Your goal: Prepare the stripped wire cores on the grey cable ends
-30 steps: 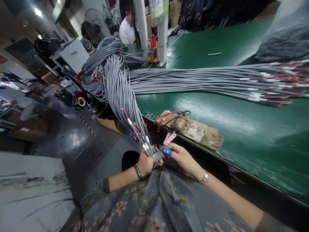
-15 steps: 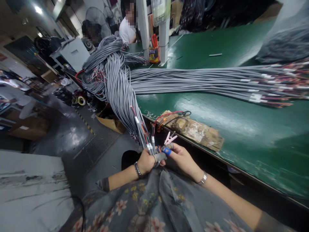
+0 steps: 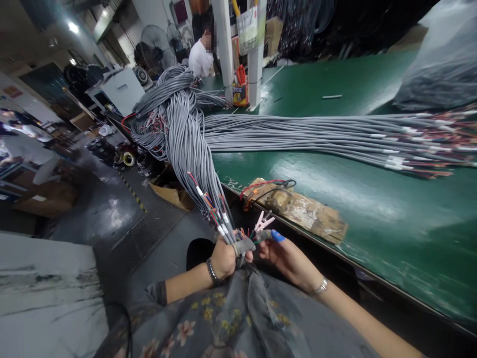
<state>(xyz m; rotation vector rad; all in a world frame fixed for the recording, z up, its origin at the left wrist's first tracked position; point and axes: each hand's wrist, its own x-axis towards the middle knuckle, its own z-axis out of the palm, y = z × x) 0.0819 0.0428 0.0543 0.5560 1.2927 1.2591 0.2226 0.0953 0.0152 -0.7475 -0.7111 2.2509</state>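
Note:
My left hand [image 3: 224, 257] is closed around the ends of several grey cables [image 3: 226, 237] in front of my lap. White sleeves and thin coloured wires show at these ends, and a grey wrap covers a fingertip. Just to the right, my right hand [image 3: 285, 256] has its fingers curled, with blue tape on the thumb and a grey wrap on a finger. A thin green wire [image 3: 257, 241] runs to its fingertips, apparently pinched there. Right above the hands, a pink clip [image 3: 264, 222] stands by the table edge.
A thick bundle of grey cables [image 3: 186, 124] hangs over the edge of the green table [image 3: 391, 219]; more cables [image 3: 298, 133] stretch rightward across it. A worn wooden block [image 3: 305, 211] with red and black leads lies at the edge. A person [image 3: 201, 57] sits beyond a white post [image 3: 255, 74].
My right hand has moved slightly right, away from my left hand, and its thumb has lifted. My left hand still grips the cables, whose loose ends have swung left. The view has tilted a little.

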